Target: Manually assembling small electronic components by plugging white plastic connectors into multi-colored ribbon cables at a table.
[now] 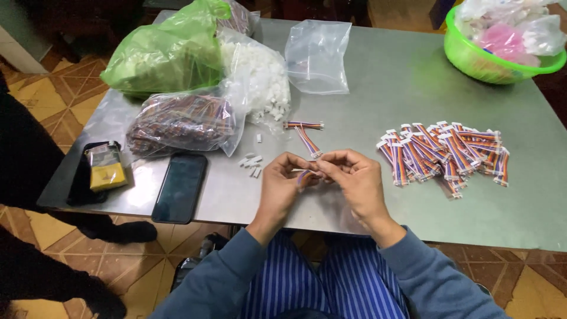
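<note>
My left hand [282,184] and my right hand [353,180] meet just above the near edge of a grey metal table [384,82]. Together they pinch a short multicoloured ribbon cable [303,175] with a small white connector at its end. Two more loose ribbon cables [306,134] lie just beyond my fingers. A few white plastic connectors [251,163] sit left of my left hand. To the right lies a pile of finished ribbon cables with white ends [444,153].
At the back left are a green plastic bag [165,53], a clear bag of white connectors [263,77], a clear bag of ribbon cables [180,121] and an empty clear bag [318,56]. A black phone [179,186] and a yellow packet [106,168] lie left. A green basin [496,56] stands far right.
</note>
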